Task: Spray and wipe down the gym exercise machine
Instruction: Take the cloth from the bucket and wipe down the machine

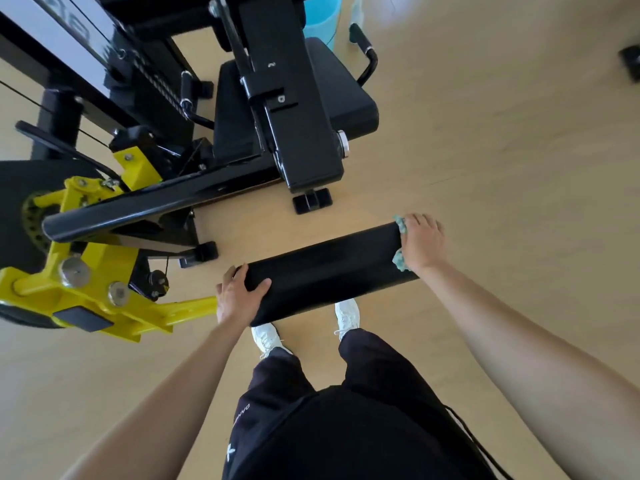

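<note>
- Metalwork of the exercise machine (194, 199), black beams on a yellow frame (86, 292), fills the left side. No wet or wiped patches can be made out on it.
- Left hand (239, 296) grips the left end of the black roller pad (329, 271), thumb on top and fingers curled round the end, seemingly steadying it.
- Roller pad runs crosswise above the floor (502, 150), over the person's white shoes (266, 337).
- Seat (346, 95) and a blue bucket (320, 15) lie toward the floor's far edge; neither hand is near them.
- Right hand (420, 242) clasps a teal cloth (400, 263) against the pad's right end, fingers curved over it.
- Progress, as a judgement: wiping is under way on the pad, with no sprayer in either hand; the seat, handles and frame probably remain.
</note>
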{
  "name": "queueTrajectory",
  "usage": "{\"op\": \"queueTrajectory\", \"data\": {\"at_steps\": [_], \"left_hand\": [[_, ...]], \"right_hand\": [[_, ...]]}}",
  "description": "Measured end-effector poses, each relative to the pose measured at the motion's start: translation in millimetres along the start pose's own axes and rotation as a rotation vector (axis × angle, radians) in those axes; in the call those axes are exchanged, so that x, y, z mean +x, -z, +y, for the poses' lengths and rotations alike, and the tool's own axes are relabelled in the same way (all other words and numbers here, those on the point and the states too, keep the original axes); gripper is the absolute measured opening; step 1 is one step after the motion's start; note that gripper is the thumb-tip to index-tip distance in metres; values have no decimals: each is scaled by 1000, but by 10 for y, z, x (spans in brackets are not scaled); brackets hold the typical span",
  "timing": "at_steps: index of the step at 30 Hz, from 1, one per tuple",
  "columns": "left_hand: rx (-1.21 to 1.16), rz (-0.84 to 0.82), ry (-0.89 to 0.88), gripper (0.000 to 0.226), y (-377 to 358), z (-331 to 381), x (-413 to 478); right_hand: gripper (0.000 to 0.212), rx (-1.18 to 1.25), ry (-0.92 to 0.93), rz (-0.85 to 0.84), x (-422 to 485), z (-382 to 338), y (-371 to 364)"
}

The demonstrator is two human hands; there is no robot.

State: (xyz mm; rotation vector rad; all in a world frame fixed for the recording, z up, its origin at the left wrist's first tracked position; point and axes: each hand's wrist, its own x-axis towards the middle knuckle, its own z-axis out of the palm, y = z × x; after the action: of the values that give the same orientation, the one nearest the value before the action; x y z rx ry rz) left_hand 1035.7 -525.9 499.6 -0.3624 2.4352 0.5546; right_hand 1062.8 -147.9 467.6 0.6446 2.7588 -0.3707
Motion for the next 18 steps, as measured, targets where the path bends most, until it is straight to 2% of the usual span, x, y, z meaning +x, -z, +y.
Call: {"op": "queueTrajectory", "data": {"at_steps": [4,8,12,15,18], "left_hand": [[-25,17,-11,73,-21,-13,-74],[-43,29,-7,73,-20,1,-153],[-29,28,-43,76,1,-68,-230],[-45,32,-59,78,-28,-159,-317],[-79,48,-49,74,-45,-128,-380]], "right_hand": [[33,-7,130,8,-123,-336,-41],[47,35,423,-108,-586,-993,-265],[53,88,566,-236,-1029,-1388,-416],[51,238,551,-378,-1274,-1394,-306],[45,404,369,-483,-1408,-1234,-130]]}}
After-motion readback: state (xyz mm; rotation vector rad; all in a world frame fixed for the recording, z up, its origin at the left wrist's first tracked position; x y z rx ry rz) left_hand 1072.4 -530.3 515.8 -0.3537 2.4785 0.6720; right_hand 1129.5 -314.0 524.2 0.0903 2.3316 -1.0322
